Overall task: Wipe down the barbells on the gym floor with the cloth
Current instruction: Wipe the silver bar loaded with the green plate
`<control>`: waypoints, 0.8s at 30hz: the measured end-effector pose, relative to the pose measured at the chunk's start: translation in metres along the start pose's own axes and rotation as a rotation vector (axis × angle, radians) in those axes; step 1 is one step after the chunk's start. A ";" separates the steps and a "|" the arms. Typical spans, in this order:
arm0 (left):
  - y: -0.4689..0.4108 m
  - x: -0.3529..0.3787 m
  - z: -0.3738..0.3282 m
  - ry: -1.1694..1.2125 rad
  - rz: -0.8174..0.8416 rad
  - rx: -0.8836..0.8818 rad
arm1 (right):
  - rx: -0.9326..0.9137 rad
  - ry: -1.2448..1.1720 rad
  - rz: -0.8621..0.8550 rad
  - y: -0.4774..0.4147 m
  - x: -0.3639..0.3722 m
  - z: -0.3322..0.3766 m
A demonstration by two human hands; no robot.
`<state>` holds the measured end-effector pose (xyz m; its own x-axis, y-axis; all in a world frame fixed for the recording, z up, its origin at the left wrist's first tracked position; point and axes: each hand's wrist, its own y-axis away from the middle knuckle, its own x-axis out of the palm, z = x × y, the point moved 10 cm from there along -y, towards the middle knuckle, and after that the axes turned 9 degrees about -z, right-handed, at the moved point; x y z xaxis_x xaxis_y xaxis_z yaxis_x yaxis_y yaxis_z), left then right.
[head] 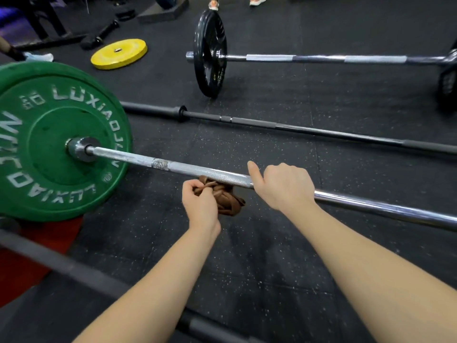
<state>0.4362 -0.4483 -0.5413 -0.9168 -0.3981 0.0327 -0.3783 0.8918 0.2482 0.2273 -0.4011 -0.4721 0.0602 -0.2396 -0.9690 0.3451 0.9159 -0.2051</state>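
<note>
On gym floor point(247, 268), near edge | 3 bars: chrome barbell point(138, 158) with 1 green plate point(49, 144), black barbell point(321, 131), far barbell point(321, 59) | left hand point(200, 206) bunches 1 brown cloth point(227, 201) just under chrome barbell | right hand point(284, 186) curled round it | 1 yellow plate point(118, 53) loose

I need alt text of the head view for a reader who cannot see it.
A person's left hand grips a bunched brown cloth against a silver barbell with a green plate, while the right hand holds the bar. A bare black barbell and another loaded barbell lie beyond.
</note>
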 end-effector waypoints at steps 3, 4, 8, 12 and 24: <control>0.018 0.012 0.001 -0.050 0.112 0.082 | -0.004 -0.018 -0.018 0.000 0.000 -0.001; 0.029 0.020 0.005 -0.063 0.180 0.109 | -0.004 -0.031 -0.016 0.001 0.000 -0.001; 0.058 0.040 0.015 -0.187 0.391 0.173 | -0.038 -0.084 0.059 0.004 0.001 -0.010; 0.056 0.037 0.009 -0.259 0.430 0.187 | -0.005 0.086 0.154 0.024 -0.007 -0.075; 0.082 0.043 0.012 -0.216 0.058 -0.076 | 0.021 -0.063 0.236 0.042 -0.003 -0.101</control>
<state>0.3640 -0.3896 -0.5311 -0.9460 -0.2837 -0.1565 -0.3206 0.8898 0.3247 0.1464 -0.3296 -0.4917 0.2000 -0.0403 -0.9790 0.3343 0.9420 0.0295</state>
